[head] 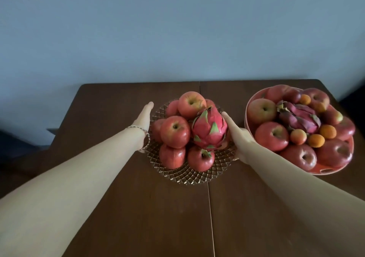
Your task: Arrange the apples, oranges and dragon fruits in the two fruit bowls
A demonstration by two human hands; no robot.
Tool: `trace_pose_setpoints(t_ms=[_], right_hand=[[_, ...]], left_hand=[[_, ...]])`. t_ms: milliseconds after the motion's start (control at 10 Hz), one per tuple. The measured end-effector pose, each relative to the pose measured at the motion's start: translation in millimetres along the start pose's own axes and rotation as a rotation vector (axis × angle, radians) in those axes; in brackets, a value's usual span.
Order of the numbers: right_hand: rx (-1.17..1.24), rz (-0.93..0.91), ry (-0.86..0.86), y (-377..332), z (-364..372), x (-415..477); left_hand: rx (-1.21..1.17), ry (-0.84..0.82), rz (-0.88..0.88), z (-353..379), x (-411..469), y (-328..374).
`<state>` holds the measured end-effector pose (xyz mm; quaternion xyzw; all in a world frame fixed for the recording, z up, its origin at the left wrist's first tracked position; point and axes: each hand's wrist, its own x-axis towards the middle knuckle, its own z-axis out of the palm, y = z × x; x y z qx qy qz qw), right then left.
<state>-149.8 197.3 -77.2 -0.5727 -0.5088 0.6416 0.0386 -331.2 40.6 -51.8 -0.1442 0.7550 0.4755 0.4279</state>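
L hand (145,116) & R hand (236,136) flanking glass bowl (189,177), fingers straight, gripping nothing; R hand poss. touching dragon fruit (209,130). Fruit sitting in both bowls, red bowl (247,106) at right. Reading as final adjusting; next move needing gentle nudging, apples (174,131) stacked.

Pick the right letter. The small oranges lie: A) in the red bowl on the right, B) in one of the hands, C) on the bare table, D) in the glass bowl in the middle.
A: the oranges sit in the red bowl beside its dark dragon fruit; the glass bowl holds only apples and a pink dragon fruit.
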Motion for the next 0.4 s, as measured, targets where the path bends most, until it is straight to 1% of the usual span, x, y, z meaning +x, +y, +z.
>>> trace_pose_setpoints(t_ms=[100, 200, 300, 400], right_hand=[[0.002, 0.011, -0.001, 3, 1, 9], [-0.054, 0.015, -0.019, 1, -2, 2], [-0.162, -0.04, 0.036, 1, -9, -11], [-0.159, -0.043, 0.118, -11, -19, -37]], left_hand=[[0.089, -0.017, 0.015, 2, -7, 4], [0.23, -0.035, 0.08, 2, -11, 4], [0.574, 0.104, 0.294, -5, -23, 7], [0.802, 0.242, 0.518, -9, -44, 5]])
